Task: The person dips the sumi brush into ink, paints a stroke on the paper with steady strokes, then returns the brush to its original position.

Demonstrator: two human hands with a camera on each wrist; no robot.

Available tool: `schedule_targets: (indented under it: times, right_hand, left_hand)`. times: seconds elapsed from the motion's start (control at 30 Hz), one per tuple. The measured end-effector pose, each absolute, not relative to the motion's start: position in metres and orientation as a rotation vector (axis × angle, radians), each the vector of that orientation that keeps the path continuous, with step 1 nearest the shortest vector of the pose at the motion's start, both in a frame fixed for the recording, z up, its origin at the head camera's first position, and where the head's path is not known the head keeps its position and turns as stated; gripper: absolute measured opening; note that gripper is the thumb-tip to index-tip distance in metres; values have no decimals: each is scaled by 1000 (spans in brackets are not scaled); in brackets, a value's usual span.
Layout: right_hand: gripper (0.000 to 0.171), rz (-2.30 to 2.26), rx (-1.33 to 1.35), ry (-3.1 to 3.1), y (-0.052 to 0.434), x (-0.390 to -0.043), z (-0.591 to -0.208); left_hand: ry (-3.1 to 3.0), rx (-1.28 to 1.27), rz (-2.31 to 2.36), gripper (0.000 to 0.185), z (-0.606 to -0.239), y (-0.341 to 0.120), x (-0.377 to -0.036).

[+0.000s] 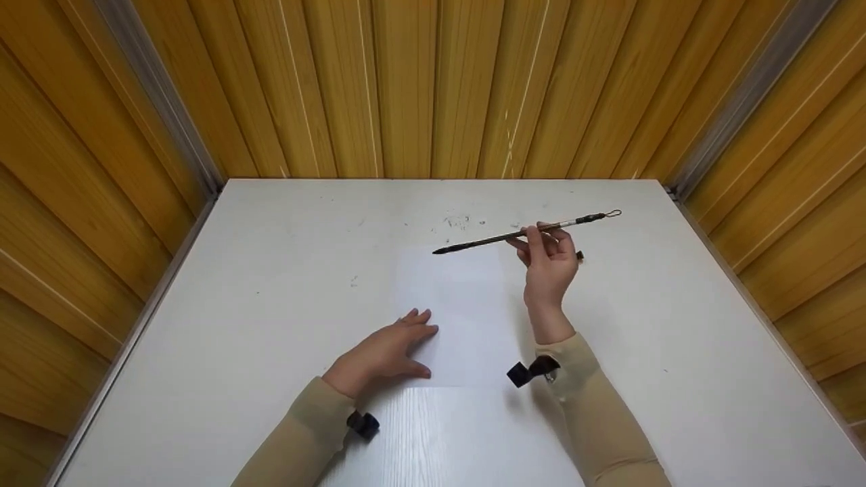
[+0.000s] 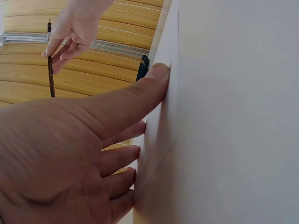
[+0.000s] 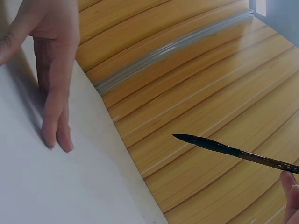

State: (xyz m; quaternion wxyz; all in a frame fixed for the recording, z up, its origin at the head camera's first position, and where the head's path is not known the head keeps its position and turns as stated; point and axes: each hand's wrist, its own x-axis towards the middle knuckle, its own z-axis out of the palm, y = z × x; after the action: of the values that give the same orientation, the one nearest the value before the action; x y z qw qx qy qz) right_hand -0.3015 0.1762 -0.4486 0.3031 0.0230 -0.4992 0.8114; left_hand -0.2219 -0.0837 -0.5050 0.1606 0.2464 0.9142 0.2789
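Above the far edge of the sheet of paper [image 1: 454, 318], my right hand [image 1: 549, 265] holds a calligraphy brush [image 1: 521, 233] in a fingertip grip, pinched along the middle of its shaft between thumb and fingers. It lies almost level in the air, clear of the paper, its dark pointed tip aimed to my left and its looped cord end out to my right. From the right wrist view the black bristle tip [image 3: 196, 141] shows sharp against the yellow wood-panelled wall [image 1: 433, 81].

Nearer to me, my left hand [image 1: 385, 353] lies flat on the white tabletop [image 1: 676, 352], fingers straight and together, grasping nothing. Its fingertips [image 2: 135, 154] press on the left edge of the paper, and the thumb stretches out along that edge. The paper lies flat in the middle of the tabletop, between my two forearms. Both arms wear beige sleeves [image 1: 595, 412], each with a small black device strapped at the wrist. Some faint dark specks mark the tabletop beyond the paper.
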Motion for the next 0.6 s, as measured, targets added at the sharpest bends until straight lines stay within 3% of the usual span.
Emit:
schedule_targets:
  times: [0.6]
  right_hand:
    - [18,2046,191,-1625,133,-288,-474]
  left_hand:
    - [2611,710,756,78,-502,-83,-221]
